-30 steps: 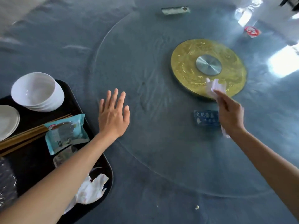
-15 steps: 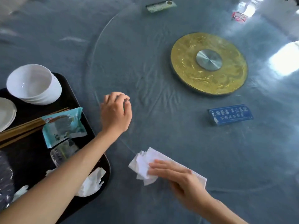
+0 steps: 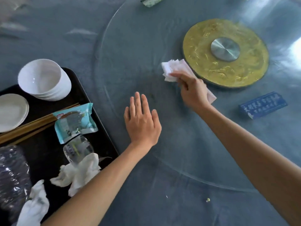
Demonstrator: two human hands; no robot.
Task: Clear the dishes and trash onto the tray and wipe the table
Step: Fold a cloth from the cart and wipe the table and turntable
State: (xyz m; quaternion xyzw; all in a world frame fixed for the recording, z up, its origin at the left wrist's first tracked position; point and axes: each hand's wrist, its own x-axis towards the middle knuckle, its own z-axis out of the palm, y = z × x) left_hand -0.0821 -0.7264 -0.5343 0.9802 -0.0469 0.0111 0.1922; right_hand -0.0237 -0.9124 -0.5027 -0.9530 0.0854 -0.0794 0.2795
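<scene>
Fingers of right hand: curled, pressing white tissue onto glass surface, gold disc just beyond. Left hand: fingers straight, flat, black tray edge leftward.

One tray, one bowl stack, one blue sign, two hands.

A gold disc with a steel hub is seen at far right; a blue sign lies near it, and a green-patterned box is cut off at the far edge.
</scene>
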